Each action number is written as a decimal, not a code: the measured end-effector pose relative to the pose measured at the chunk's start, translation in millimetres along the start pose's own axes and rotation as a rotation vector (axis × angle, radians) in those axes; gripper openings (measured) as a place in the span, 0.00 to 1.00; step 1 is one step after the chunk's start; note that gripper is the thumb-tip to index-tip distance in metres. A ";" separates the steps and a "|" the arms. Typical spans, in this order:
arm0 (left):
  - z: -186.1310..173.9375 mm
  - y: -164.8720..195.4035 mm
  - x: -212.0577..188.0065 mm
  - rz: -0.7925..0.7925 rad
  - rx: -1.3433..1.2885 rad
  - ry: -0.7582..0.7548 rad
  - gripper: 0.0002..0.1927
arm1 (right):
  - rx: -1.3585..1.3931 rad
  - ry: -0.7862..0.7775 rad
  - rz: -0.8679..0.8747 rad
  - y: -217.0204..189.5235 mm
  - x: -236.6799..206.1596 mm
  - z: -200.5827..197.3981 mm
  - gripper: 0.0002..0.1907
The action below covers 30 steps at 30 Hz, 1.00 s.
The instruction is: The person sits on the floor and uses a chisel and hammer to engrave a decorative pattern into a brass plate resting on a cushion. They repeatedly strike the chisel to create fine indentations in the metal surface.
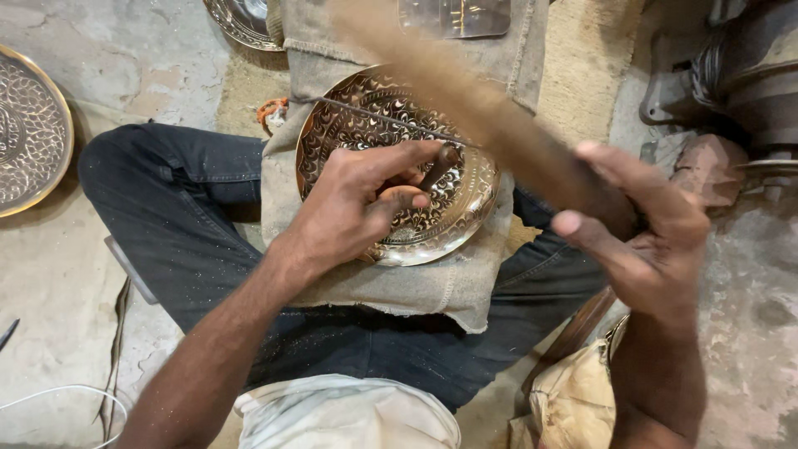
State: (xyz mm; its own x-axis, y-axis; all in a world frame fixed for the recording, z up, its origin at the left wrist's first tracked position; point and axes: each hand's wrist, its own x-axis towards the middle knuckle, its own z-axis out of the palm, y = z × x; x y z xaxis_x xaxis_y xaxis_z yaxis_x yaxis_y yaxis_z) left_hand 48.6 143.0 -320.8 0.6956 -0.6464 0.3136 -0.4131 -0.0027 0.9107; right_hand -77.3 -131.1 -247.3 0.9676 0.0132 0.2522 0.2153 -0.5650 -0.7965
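On lap, over a canvas cloth (391,287): engraved brass plate (397,166). Left hand (366,199) closed around a small chisel (436,169), tip on plate. Right hand (644,224) grips a blurred wooden mallet (465,96) above.

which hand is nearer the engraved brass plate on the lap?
Left. The left hand rests on the engraved brass plate, pinching a small punch tool against it. The right hand is off its right edge, gripping a blurred wooden handle.
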 end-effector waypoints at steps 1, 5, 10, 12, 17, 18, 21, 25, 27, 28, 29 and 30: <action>-0.1 0.1 0.2 0.092 -0.059 0.048 0.20 | -0.007 -0.003 -0.004 0.2 1.3 -1.3 0.25; -1.7 -0.1 0.1 -0.106 0.072 -0.047 0.15 | -0.099 -0.056 0.100 1.8 3.0 -0.5 0.28; -2.2 -0.2 0.3 -0.164 0.118 -0.059 0.15 | -0.129 -0.060 -0.072 3.1 -3.7 2.9 0.29; -1.2 0.5 1.7 -0.059 0.062 -0.013 0.19 | 0.002 0.012 -0.066 2.6 -4.5 6.2 0.32; -2.7 3.1 2.9 -0.114 0.073 -0.040 0.21 | -0.057 -0.034 0.038 -7.7 3.9 10.0 0.33; -3.2 3.7 2.7 -0.049 0.060 -0.006 0.21 | 0.075 0.076 0.109 -9.7 5.2 13.4 0.34; -4.0 4.9 3.7 -0.061 0.057 -0.017 0.20 | -0.052 -0.031 0.107 -14.9 5.2 11.2 0.33; -5.3 8.4 3.9 -0.033 0.009 0.014 0.22 | 0.210 0.254 0.159 -7.5 -6.5 9.4 0.27; -5.5 10.1 4.6 -0.040 0.028 -0.002 0.22 | 0.167 0.226 0.104 -0.3 -10.8 6.9 0.27; -6.1 10.6 5.1 -0.044 0.042 -0.010 0.22 | 0.149 0.213 0.073 2.8 -11.6 6.5 0.27; -6.0 10.8 5.6 -0.044 0.036 -0.006 0.23 | 0.134 0.198 0.043 4.8 -12.0 6.2 0.27; -6.1 10.5 6.1 -0.046 0.029 -0.004 0.23 | 0.119 0.185 0.015 5.8 -12.0 6.4 0.27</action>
State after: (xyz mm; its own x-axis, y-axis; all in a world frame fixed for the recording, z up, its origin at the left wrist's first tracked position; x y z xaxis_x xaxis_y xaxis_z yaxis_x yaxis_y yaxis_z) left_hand 52.1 143.7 -307.6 0.7120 -0.6478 0.2707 -0.3977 -0.0543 0.9159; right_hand -86.8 -129.3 -258.5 0.9326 -0.1522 0.3271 0.2253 -0.4626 -0.8575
